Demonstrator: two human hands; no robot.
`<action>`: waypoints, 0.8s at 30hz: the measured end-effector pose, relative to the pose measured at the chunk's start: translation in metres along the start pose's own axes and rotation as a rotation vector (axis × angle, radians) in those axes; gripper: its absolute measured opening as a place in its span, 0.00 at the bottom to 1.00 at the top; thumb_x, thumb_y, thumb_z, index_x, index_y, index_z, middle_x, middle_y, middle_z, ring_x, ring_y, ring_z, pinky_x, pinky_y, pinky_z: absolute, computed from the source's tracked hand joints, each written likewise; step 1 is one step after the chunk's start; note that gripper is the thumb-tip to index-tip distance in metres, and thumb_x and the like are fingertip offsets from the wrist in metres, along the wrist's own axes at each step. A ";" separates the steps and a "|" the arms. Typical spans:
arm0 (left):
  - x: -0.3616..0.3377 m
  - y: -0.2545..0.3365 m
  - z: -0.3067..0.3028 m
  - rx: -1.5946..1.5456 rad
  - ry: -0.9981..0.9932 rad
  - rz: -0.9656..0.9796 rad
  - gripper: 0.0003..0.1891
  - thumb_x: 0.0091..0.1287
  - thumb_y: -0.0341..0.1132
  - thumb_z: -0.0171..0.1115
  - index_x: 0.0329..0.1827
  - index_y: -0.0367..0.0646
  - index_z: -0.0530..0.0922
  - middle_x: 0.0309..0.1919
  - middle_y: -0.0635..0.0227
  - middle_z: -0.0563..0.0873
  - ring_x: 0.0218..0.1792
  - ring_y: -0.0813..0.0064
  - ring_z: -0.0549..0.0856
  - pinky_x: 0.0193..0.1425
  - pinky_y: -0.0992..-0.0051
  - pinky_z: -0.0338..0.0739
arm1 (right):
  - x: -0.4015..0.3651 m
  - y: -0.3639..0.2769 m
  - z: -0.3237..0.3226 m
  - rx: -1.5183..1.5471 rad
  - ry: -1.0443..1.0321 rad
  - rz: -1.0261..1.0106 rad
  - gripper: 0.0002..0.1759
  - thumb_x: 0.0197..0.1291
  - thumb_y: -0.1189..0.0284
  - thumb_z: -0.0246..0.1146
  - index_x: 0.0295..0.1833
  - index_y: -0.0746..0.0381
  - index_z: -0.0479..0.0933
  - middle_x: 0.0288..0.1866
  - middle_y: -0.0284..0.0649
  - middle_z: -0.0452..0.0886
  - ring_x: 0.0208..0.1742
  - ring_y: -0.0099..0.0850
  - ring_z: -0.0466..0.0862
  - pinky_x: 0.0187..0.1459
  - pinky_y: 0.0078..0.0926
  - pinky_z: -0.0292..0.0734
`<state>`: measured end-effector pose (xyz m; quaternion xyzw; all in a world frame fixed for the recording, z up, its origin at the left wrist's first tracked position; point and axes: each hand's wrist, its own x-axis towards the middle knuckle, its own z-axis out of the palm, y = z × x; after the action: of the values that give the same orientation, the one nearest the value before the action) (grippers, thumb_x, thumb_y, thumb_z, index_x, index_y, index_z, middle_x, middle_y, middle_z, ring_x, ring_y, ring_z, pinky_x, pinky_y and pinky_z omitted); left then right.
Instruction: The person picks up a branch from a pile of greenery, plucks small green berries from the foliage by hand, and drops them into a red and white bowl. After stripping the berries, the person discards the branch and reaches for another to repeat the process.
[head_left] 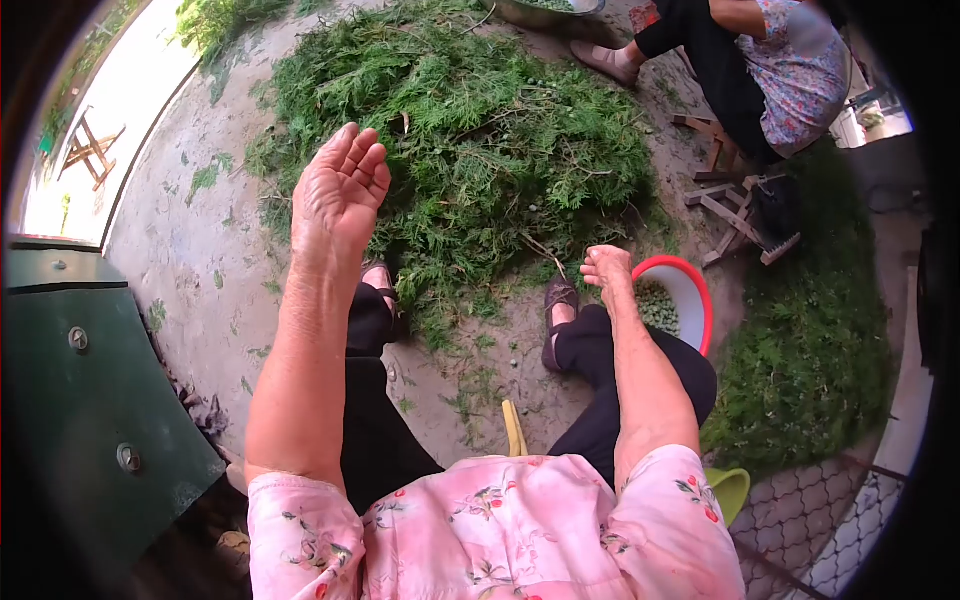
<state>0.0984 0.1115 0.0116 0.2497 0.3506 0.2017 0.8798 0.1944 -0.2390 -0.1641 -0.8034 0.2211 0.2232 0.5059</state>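
Observation:
My left hand (pixel 346 182) is raised over the left edge of a large heap of green conifer sprigs (pixel 480 130). Its palm is turned up, fingers loosely bent, and nothing shows in it. My right hand (pixel 607 267) is at the heap's near right edge, beside a white bucket with a red rim (pixel 706 300). Its fingers are curled closed, and whatever they hold, if anything, is hidden. Small green cones or berries (pixel 657 306) lie in the bucket. A bare twig (pixel 543 252) sticks out of the heap left of my right hand.
Another person (pixel 795 85) sits at the upper right near wooden stools (pixel 735 215). A metal basin (pixel 545 14) stands beyond the heap. More greenery (pixel 810 370) lies at right by wire mesh (pixel 815 510). A dark green panel (pixel 90 400) is at left.

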 end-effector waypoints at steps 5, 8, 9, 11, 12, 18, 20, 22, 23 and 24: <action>0.002 -0.008 0.001 0.107 0.009 0.000 0.13 0.65 0.32 0.58 0.51 0.39 0.73 0.38 0.68 0.82 0.32 0.78 0.82 0.35 0.78 0.80 | 0.024 0.018 0.027 -0.073 -0.034 0.100 0.10 0.60 0.71 0.56 0.43 0.64 0.78 0.32 0.40 0.81 0.27 0.28 0.82 0.24 0.23 0.78; 0.005 -0.006 0.006 0.119 -0.008 0.075 0.13 0.65 0.32 0.59 0.51 0.39 0.73 0.36 0.66 0.82 0.32 0.77 0.81 0.35 0.79 0.79 | 0.042 -0.001 0.055 -0.007 -0.018 0.070 0.09 0.60 0.72 0.57 0.42 0.64 0.79 0.32 0.40 0.82 0.27 0.26 0.82 0.25 0.21 0.77; 0.005 -0.007 0.006 0.124 0.015 0.086 0.14 0.65 0.32 0.59 0.52 0.38 0.72 0.37 0.65 0.82 0.32 0.77 0.81 0.36 0.79 0.79 | 0.052 -0.005 0.066 -0.077 -0.049 -0.099 0.09 0.60 0.73 0.57 0.43 0.64 0.79 0.32 0.39 0.82 0.27 0.26 0.82 0.25 0.20 0.77; 0.006 -0.008 0.006 0.125 0.033 0.063 0.14 0.65 0.32 0.59 0.52 0.39 0.72 0.37 0.67 0.82 0.32 0.78 0.81 0.36 0.79 0.79 | 0.080 -0.013 0.091 -0.142 -0.099 -0.390 0.09 0.59 0.75 0.57 0.44 0.64 0.79 0.33 0.37 0.82 0.26 0.23 0.82 0.26 0.20 0.76; 0.006 -0.009 0.006 0.123 0.050 0.032 0.15 0.65 0.32 0.59 0.52 0.39 0.73 0.37 0.68 0.82 0.32 0.79 0.81 0.36 0.78 0.79 | 0.084 -0.027 0.105 -0.314 0.014 -0.583 0.10 0.58 0.76 0.57 0.44 0.65 0.79 0.34 0.40 0.83 0.31 0.28 0.83 0.33 0.25 0.77; 0.001 -0.009 0.011 0.105 0.057 0.014 0.14 0.65 0.32 0.59 0.51 0.39 0.73 0.36 0.68 0.82 0.32 0.79 0.81 0.36 0.79 0.78 | 0.100 -0.081 0.175 -0.370 0.008 -0.878 0.14 0.57 0.68 0.59 0.47 0.62 0.77 0.44 0.49 0.79 0.45 0.45 0.79 0.47 0.41 0.72; 0.000 -0.008 0.010 0.091 0.058 0.005 0.13 0.65 0.32 0.59 0.51 0.39 0.73 0.36 0.68 0.82 0.32 0.78 0.81 0.36 0.79 0.78 | 0.099 -0.082 0.193 -0.790 0.007 -0.759 0.19 0.57 0.61 0.59 0.50 0.61 0.76 0.48 0.48 0.79 0.49 0.45 0.77 0.52 0.46 0.69; 0.000 -0.007 0.011 0.087 0.078 0.009 0.13 0.65 0.32 0.59 0.50 0.39 0.74 0.36 0.68 0.82 0.32 0.78 0.81 0.36 0.79 0.78 | 0.083 -0.089 0.200 -0.789 -0.013 -0.627 0.24 0.55 0.56 0.59 0.51 0.61 0.76 0.52 0.47 0.78 0.54 0.44 0.76 0.57 0.49 0.64; 0.000 -0.007 0.011 0.082 0.083 0.007 0.13 0.65 0.32 0.59 0.51 0.38 0.73 0.36 0.68 0.82 0.32 0.78 0.81 0.36 0.78 0.78 | 0.074 -0.097 0.199 -0.839 -0.144 -0.450 0.21 0.54 0.57 0.60 0.46 0.61 0.78 0.51 0.47 0.78 0.53 0.45 0.77 0.54 0.44 0.68; -0.001 -0.008 0.012 0.075 0.091 0.003 0.13 0.65 0.32 0.59 0.51 0.38 0.73 0.36 0.68 0.82 0.32 0.78 0.81 0.36 0.78 0.78 | 0.066 -0.099 0.197 -0.885 -0.274 -0.268 0.19 0.53 0.58 0.60 0.42 0.62 0.79 0.49 0.48 0.79 0.51 0.45 0.77 0.51 0.39 0.71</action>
<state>0.1073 0.1012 0.0151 0.2738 0.3972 0.2011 0.8526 0.2789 -0.0287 -0.2084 -0.9261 -0.0694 0.3325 0.1643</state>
